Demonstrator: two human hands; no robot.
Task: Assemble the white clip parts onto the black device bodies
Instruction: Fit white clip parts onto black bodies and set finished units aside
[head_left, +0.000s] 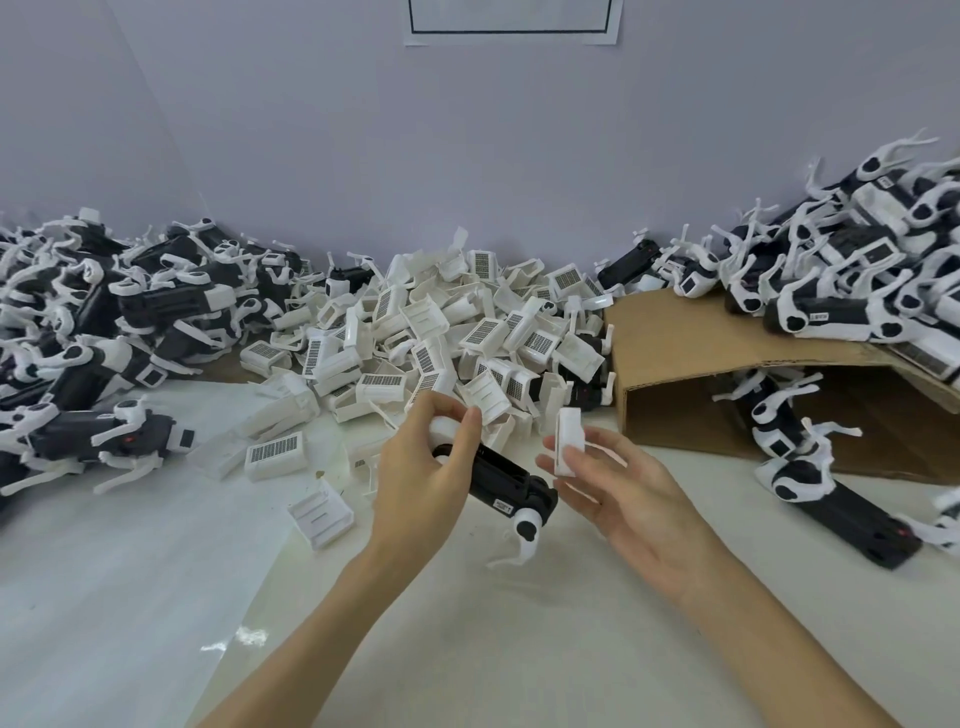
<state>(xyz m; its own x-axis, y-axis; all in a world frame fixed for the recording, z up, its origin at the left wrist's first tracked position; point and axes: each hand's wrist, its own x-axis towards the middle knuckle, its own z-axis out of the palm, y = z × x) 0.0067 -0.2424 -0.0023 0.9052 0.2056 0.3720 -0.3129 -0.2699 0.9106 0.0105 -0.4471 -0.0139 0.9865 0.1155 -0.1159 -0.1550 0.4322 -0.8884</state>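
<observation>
In the head view a white tabletop (156, 597) runs back to a pale lilac wall (311, 156), where the lower part of a white sheet with a black border (511, 23) hangs at the top edge of the frame. Along the far edge of the tabletop, in the middle, lies a heap of white clip parts (441, 332), many showing a dark gridded label. Toward the far left corner is a pile of black device bodies with white arms (104, 312); a similar pile (857, 260) fills the far right corner, resting partly on a flattened brown cardboard box (685, 358) that lies on its side with its open mouth facing the near edge. A few more devices lie in and in front of that opening (789, 431). Near the middle of the tabletop, above its surface, the left hand (421, 478) grips one black device body (509, 480) by its far end, fingers curled round it, its white arm hanging from the near end. Just to its right, the right hand (618, 499) pinches a single white clip (568, 441) upright between thumb and fingertips, close beside the body but apart from it. One loose clip (322, 512) lies left of the hands.
</observation>
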